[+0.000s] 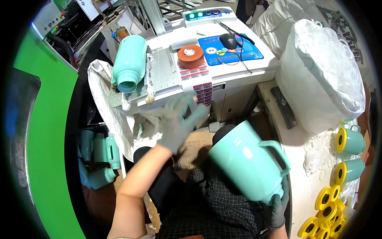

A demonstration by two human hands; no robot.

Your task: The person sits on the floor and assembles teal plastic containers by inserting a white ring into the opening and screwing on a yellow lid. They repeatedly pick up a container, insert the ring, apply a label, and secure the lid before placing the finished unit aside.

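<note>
A turquoise plastic jug shell (246, 161) with a side handle lies tilted over my lap, its wide end up and left. My right hand (276, 209), in a grey glove, grips it by the narrow neck at the lower right. My left hand (181, 119), gloved and slightly blurred, hangs in front of the bench with thumb and fingers apart and holds nothing I can see. Just beyond it, a strip of red-and-white labels (203, 89) drapes over the bench edge. Another turquoise jug shell (130, 63) lies on the bench at the left, mouth toward me.
On the bench are a reddish-brown round dish (190, 61), a blue mat (227, 53), a black mouse (228, 41) and a control box (209, 16). A large white bag (318, 79) stands right, above yellow lids (327, 211) and small turquoise cups (354, 141). More jugs (101, 177) sit lower left.
</note>
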